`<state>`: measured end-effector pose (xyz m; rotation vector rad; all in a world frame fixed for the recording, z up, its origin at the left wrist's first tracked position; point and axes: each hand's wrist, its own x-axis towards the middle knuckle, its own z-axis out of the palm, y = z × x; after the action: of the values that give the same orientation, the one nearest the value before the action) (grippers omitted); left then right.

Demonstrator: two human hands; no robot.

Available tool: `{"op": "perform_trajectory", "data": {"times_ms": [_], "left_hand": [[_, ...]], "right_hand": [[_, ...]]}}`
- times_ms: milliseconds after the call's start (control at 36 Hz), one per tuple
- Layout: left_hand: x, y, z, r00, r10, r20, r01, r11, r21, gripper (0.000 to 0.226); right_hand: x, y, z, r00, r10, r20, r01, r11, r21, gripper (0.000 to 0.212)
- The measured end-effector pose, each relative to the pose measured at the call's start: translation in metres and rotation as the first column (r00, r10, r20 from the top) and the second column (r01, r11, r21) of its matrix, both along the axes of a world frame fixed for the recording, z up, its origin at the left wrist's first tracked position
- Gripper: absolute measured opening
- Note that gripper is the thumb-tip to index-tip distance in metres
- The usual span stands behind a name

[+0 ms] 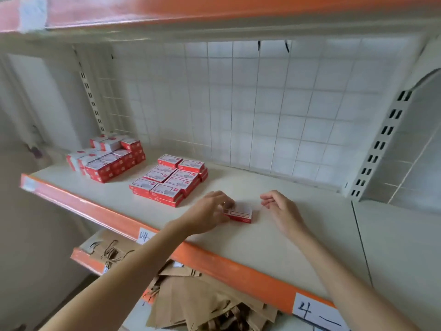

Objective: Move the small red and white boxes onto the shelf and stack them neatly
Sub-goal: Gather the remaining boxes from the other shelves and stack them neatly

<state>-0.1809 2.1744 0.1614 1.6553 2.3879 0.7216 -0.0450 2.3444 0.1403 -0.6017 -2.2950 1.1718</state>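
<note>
Small red box [238, 214] with white framed label on top, lying flat on the cream shelf [274, 237], near its front edge. Left hand [210, 212] pinching its left end; right hand [282, 211] just right, fingers loosely curled, empty. Neat red-and-white stack [169, 179] farther left.

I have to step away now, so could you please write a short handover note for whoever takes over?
Left hand grips a single box lying flat on the shelf, apart from the others.
Right hand is open, holding nothing, just right of it.
Done: two groups stacked, middle stack and far-left stack.
Left: add the single box to a stack neatly. No other loose boxes in view.
</note>
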Motion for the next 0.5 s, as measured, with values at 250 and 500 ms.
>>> {"op": "perform_trajectory", "data": {"times_ms": [250, 500], "left_hand": [[-0.027, 0.014, -0.006, 0.977, 0.097, 0.192, -0.117, 0.988, 0.096, 0.041], [-0.028, 0.013, -0.012, 0.989, 0.087, 0.123, -0.101, 0.988, 0.114, 0.034]], "right_hand": [[-0.005, 0.007, -0.005, 1.000, 0.008, 0.016, -0.008, 1.000, 0.007, 0.027], [-0.003, 0.002, 0.000, 1.000, 0.023, 0.019, -0.023, 1.000, -0.009, 0.036]]}}
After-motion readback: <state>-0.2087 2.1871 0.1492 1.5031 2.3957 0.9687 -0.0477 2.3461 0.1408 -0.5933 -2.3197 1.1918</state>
